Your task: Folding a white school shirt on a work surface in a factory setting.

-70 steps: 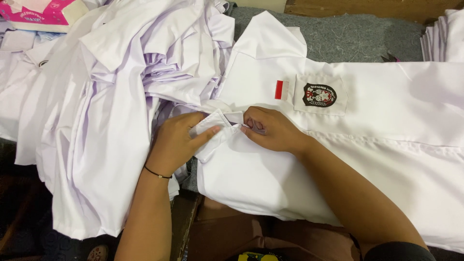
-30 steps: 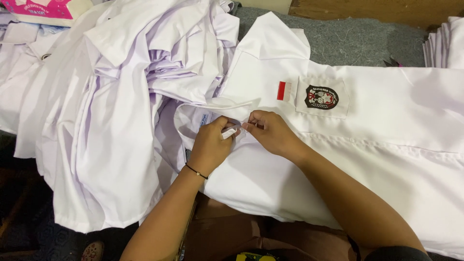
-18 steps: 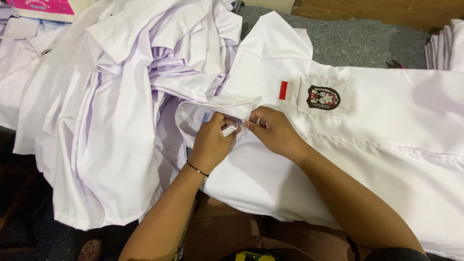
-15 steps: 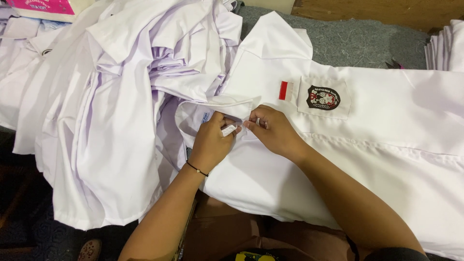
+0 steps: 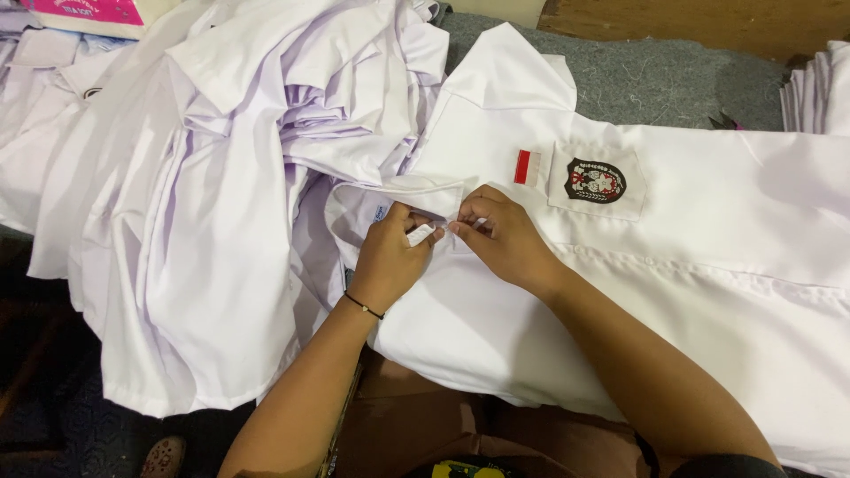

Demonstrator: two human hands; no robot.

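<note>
A white shirt (image 5: 708, 265) lies spread across the grey-covered desk (image 5: 655, 80), its chest pocket bearing a dark badge (image 5: 595, 181) beside a small red-and-white patch (image 5: 527, 166). The left hand (image 5: 390, 261) and right hand (image 5: 500, 235) meet at the shirt's front edge, pinching a small white tag (image 5: 421, 235). A heap of white shirts (image 5: 239, 177) covers the desk's left side

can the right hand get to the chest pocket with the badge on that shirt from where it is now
Probably yes. The right hand rests on the white shirt just below and left of the badge pocket, and only flat, bare fabric lies between them. The left hand is on the other side, out of the way.
</note>
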